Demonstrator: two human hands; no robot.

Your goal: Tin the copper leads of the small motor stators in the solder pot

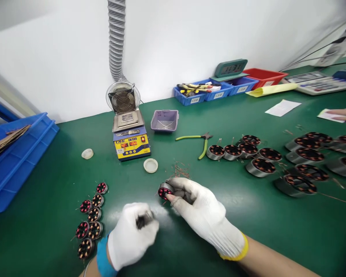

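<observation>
My right hand [197, 209], in a white knit glove with a yellow cuff, grips a small motor stator [165, 191] by its rim. Its dark face with reddish windings is turned toward me. Just left of it, my left hand [134, 232], gloved in white with a blue cuff, is curled closed; anything inside its dark-stained fingers is hidden. Several similar small stators [95, 214] with copper or reddish coils lie in a cluster to the left. Beyond my right hand is a scatter of copper wire clippings [179, 170].
A yellow-blue solder pot [132, 144] stands behind, under a grey duct hose [117, 38]. Nearby are a purple tray [165, 129], a round white lid [150, 166] and green-handled cutters [203, 141]. Larger stators [261, 167] fill the right. Another person's hand [344, 113] rests at far right.
</observation>
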